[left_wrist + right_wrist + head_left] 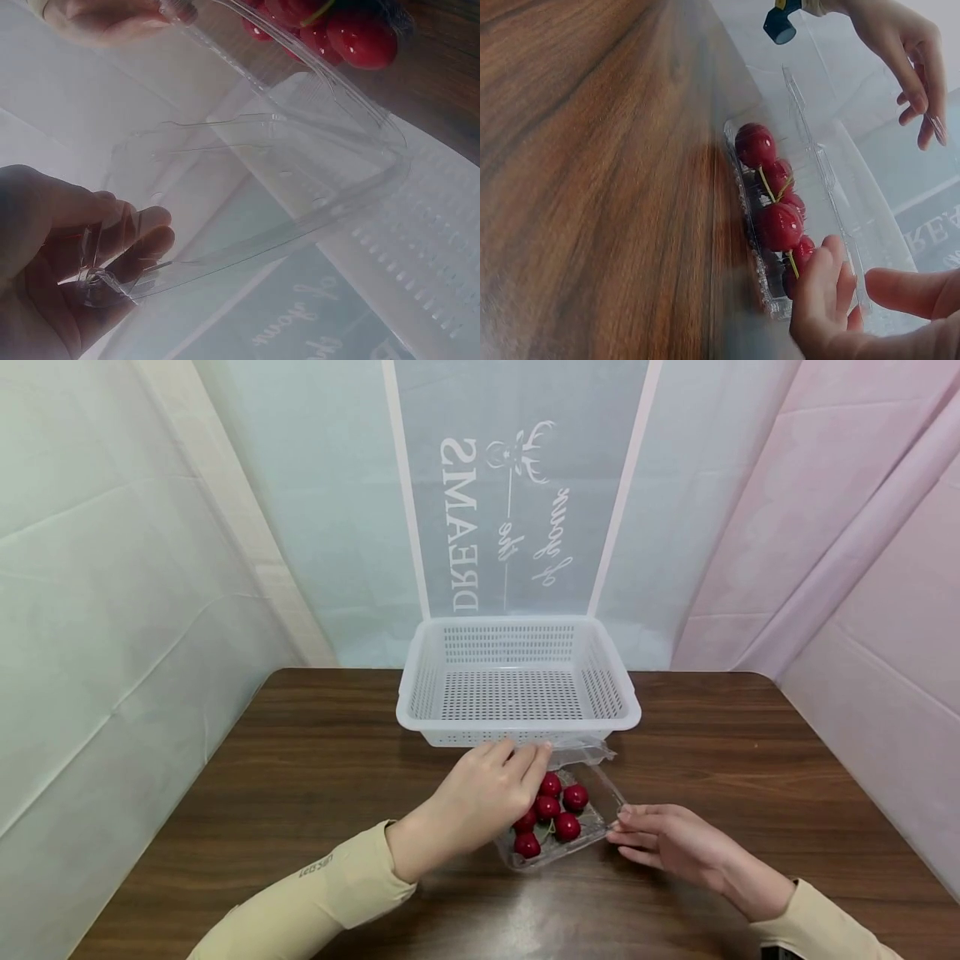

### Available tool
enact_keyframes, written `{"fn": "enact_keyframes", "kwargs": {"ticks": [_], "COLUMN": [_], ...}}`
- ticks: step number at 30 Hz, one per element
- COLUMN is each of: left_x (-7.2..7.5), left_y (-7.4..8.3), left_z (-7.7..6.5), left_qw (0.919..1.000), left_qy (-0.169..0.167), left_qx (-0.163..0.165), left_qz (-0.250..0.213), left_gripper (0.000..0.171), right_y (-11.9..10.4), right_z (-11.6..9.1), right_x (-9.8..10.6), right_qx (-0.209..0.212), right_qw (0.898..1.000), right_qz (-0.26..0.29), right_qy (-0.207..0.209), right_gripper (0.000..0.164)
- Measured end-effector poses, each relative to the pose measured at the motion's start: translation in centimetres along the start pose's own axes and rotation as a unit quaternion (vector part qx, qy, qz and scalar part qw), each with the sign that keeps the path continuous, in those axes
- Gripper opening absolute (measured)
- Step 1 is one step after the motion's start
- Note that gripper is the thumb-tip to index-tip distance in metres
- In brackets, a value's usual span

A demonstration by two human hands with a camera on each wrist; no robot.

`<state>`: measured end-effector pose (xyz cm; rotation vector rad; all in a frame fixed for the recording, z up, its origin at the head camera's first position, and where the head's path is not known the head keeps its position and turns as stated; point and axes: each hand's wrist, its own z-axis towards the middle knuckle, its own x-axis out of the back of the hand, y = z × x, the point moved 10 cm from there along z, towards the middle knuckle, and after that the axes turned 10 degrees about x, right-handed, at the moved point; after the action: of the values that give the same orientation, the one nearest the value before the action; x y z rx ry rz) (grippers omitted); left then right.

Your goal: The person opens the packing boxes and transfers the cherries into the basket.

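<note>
A clear plastic clamshell box [597,817] sits in front of the basket with its hinged lid [581,752] raised. Inside lie several shiny red cherries [567,827], some with green stems. My left hand [480,802] reaches over the box from the left and covers part of it; in the left wrist view its thumb and fingers pinch the lid's edge [225,251]. At the box's right side, my right hand [678,843] holds the wall between thumb and fingers, close to the cherries in the right wrist view.
A white perforated plastic basket [517,725] stands upright behind the box, near the table's back edge. The dark wood-grain table [322,793] is enclosed by pale hanging cloth [135,568] at the back and sides, with printed lettering on the back panel.
</note>
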<state>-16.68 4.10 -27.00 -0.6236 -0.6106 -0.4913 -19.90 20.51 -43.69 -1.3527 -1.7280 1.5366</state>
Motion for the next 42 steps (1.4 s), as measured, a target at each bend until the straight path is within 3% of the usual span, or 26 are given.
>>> {"fn": "enact_keyframes", "kwargs": {"ticks": [12, 24, 42], "left_x": [0.2, 0.8, 1.6], "left_y": [-0.3, -1.1, -3.0], "left_z": [0.0, -0.3, -2.0], "left_qw": [1.0, 0.9997, 0.9985], "left_qy": [-0.003, 0.004, 0.024], "left_qx": [0.006, 0.022, 0.047], "left_qz": [0.0, 0.007, 0.013], "left_gripper": [0.031, 0.032, 0.031], "right_y": [-0.5, -1.0, -1.4], "right_z": [0.4, 0.9, 1.3], "right_x": [1.3, 1.6, 2.8], "right_qx": [0.012, 0.015, 0.013], "right_qw": [0.999, 0.999, 0.998], "right_qz": [0.018, 0.028, -0.009], "right_qy": [0.038, 0.033, 0.061], "right_gripper": [0.022, 0.02, 0.023]}}
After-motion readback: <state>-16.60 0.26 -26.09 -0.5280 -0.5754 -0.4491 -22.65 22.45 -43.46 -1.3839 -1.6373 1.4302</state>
